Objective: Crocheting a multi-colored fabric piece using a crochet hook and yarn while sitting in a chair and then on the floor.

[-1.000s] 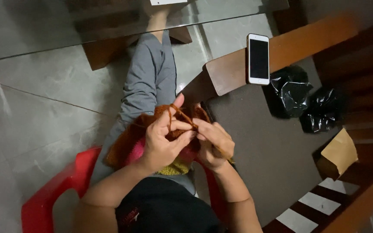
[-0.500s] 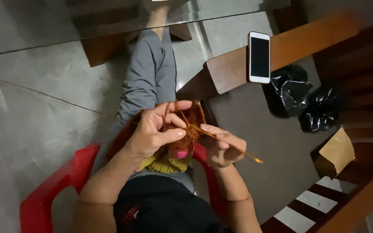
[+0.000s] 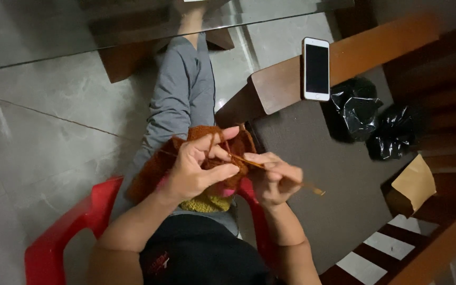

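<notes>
Rust-brown knitted fabric (image 3: 186, 158), nubby and soft, lies bunched on the person's lap beneath and between both hands. Left hand (image 3: 199, 169) is curled closed, pinching the fabric's upper edge and a strand of brown yarn between thumb and fingers, with the forefinger raised. Right hand (image 3: 275, 179) is closed around a thin, straight wooden needle (image 3: 270, 170), whose tip enters the fabric just beside the left thumb while its tail sticks out past the right hand toward the dark seat cushion (image 3: 323, 179). A yellow-green band and a pink patch of knitting show at the fabric's lower edge, below the left hand. Grey trouser leg (image 3: 178, 100) stretches away over the pale, glossy tiled floor (image 3: 54, 142). Red plastic chair (image 3: 75, 221) shows smooth, rounded edges. White phone (image 3: 316, 68), flat and rectangular, rests on a wooden armrest (image 3: 275, 89). Two crinkled black plastic bags (image 3: 376, 119) and a tan paper bag (image 3: 412, 184) sit well apart from the hands.
</notes>
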